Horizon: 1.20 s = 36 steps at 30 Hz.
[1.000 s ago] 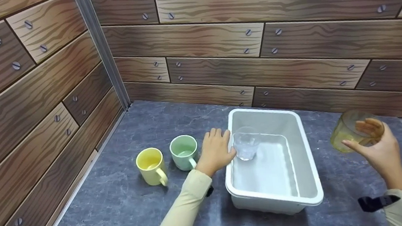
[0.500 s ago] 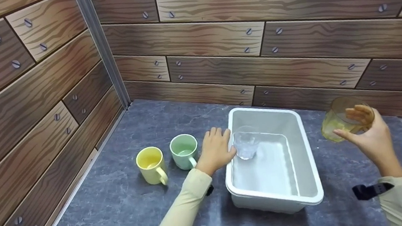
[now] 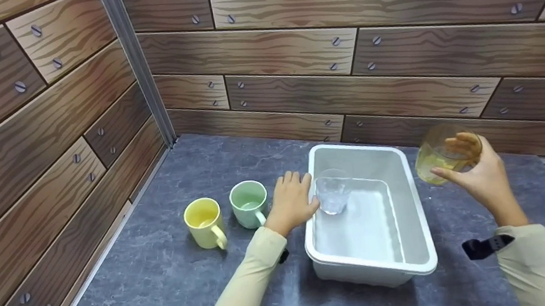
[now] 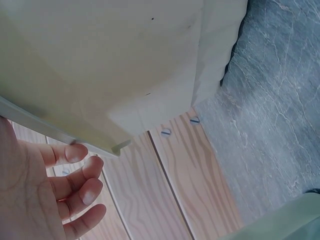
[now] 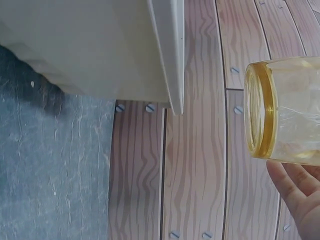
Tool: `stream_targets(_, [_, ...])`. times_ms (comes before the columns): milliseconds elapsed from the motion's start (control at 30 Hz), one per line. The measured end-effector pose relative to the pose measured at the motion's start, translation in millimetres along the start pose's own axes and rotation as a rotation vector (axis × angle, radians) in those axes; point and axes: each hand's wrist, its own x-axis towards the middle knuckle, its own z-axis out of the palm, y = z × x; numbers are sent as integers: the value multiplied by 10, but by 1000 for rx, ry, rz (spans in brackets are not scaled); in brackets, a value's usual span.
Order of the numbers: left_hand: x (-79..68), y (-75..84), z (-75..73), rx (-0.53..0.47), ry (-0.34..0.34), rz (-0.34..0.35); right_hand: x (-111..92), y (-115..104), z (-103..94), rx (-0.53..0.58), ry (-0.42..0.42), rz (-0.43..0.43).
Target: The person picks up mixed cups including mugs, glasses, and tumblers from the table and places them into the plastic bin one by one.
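Note:
At the left rim of a white plastic bin point(image 3: 370, 258) rests my left hand point(image 3: 290, 204), its thumb reaching over the edge. The left wrist view shows its loosely bent fingers point(image 4: 82, 195) just by the rim, outside the bin wall. My right hand point(image 3: 480, 183) grips a clear yellow drinking glass point(image 3: 436, 162), tilted and raised beyond the bin's right side. In the right wrist view the thick base of this yellow glass point(image 5: 267, 110) points left, toward the bin wall. A clear colourless glass point(image 3: 334, 194) stands tilted inside the bin against its left wall.
Left of the bin, a green mug point(image 3: 249, 202) and a yellow mug point(image 3: 204, 224) stand upright on the dark marbled tabletop point(image 3: 140, 285). Wood-patterned panels point(image 3: 288, 61) close off the back and left side.
My right hand has carried the yellow glass leftward and a little up, closer to the bin's right rim. The left hand, the bin and the mugs have stayed in place.

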Motion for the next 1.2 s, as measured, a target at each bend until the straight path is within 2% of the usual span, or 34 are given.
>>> stream_targets(200, [6, -7, -17, 6, -17, -4, 83, -37, 105, -25, -26, -8])
stream_targets(400, [3, -14, -5, 2, 3, 0, 135, -93, 202, -37, -47, -11])
stream_targets(700, [-5, -16, -11, -23, -10, -2, 198, -199, 366, 23, -55, -30])
stream_targets(867, [-9, -8, -10, -32, 12, 0, 217, -256, 460, 21, -67, -14])
stream_targets(1200, [-9, -3, -14, -26, 10, 2, 258, -371, 626, 58, -86, 15])
